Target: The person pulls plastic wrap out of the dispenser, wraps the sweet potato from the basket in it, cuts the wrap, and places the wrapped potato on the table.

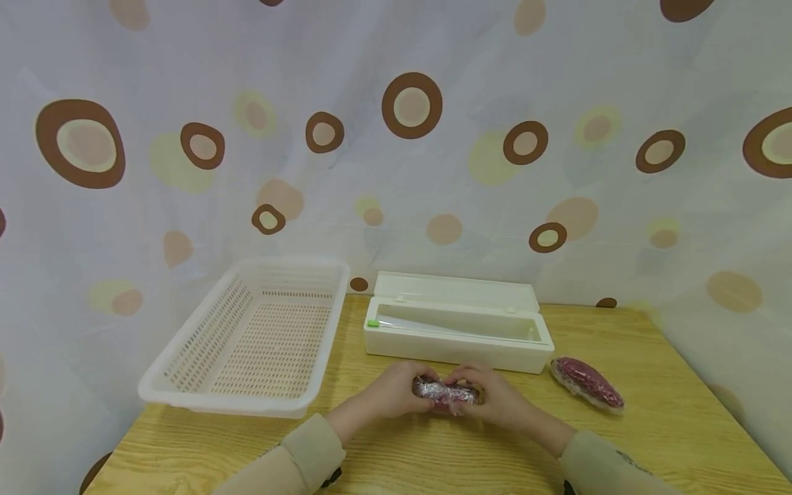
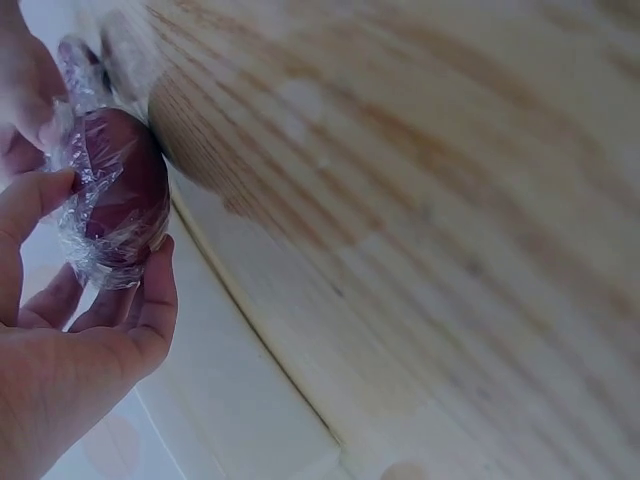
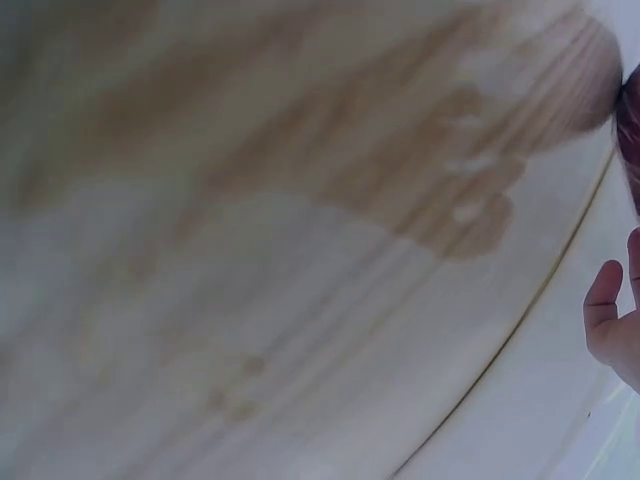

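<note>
A reddish-purple sweet potato (image 1: 447, 397) in crinkled cling film lies crosswise between both hands, low over the table's middle. My left hand (image 1: 397, 390) grips its left end; in the left wrist view the thumb presses the film on one side and the curled fingers (image 2: 158, 290) support the other. At the right end, my right hand (image 1: 495, 397) holds it with thumb and fingers. Only part of the right hand (image 3: 618, 335) shows at the edge of the right wrist view, beside the potato (image 3: 630, 130). A second wrapped sweet potato (image 1: 588, 383) rests on the table to the right.
Behind the hands stands a long white cling film box (image 1: 458, 351), its lid (image 1: 458, 292) raised and a green slide cutter (image 1: 373, 323) at the left of its front rim. A white slotted basket (image 1: 247, 404) sits at the left on the wooden table (image 1: 674, 412). A patterned curtain (image 1: 470, 82) hangs behind.
</note>
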Demonstrator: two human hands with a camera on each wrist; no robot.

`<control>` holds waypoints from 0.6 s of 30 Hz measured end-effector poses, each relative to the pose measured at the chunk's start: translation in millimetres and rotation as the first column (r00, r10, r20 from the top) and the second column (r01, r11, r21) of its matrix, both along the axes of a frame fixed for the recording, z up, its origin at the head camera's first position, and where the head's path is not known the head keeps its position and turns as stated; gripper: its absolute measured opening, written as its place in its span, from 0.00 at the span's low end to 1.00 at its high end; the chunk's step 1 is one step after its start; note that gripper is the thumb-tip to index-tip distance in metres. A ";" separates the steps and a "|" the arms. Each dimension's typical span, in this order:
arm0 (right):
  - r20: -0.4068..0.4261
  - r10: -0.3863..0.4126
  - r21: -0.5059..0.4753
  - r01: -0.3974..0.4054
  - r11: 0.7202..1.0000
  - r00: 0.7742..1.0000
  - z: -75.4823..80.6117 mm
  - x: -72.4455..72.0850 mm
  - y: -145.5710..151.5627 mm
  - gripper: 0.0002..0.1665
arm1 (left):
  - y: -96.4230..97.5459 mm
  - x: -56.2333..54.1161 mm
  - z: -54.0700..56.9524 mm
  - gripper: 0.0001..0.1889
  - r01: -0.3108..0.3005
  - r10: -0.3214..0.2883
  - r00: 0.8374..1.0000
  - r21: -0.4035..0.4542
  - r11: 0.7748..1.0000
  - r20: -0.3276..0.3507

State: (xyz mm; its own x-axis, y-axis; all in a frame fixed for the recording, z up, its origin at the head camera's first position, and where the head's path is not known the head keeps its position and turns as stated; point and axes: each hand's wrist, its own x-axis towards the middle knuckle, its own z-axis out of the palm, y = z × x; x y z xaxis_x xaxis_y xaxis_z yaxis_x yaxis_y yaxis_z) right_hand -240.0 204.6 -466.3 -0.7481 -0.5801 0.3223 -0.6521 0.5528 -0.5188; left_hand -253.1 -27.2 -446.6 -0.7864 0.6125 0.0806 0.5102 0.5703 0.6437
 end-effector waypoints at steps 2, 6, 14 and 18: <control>0.005 0.012 -0.001 -0.012 1.000 1.000 -1.0 -0.8 0.5 0.20 | -0.4 0.8 1.1 0.23 0.010 -0.010 1.000 -0.009 1.000 -0.013; 0.038 0.012 -0.001 -0.012 1.000 0.999 -1.8 -2.5 1.8 0.22 | -1.9 2.7 3.0 0.25 0.058 -0.061 0.995 -0.044 0.997 -0.075; 0.040 0.009 0.009 -0.009 1.000 0.999 -1.0 -3.4 4.3 0.27 | -4.0 3.5 0.3 0.21 0.128 -0.154 0.972 -0.150 0.980 -0.180; -0.004 0.015 0.032 -0.015 0.999 1.000 -0.9 -2.4 7.0 0.29 | -4.5 3.6 -0.1 0.17 0.116 -0.141 0.975 -0.150 0.982 -0.171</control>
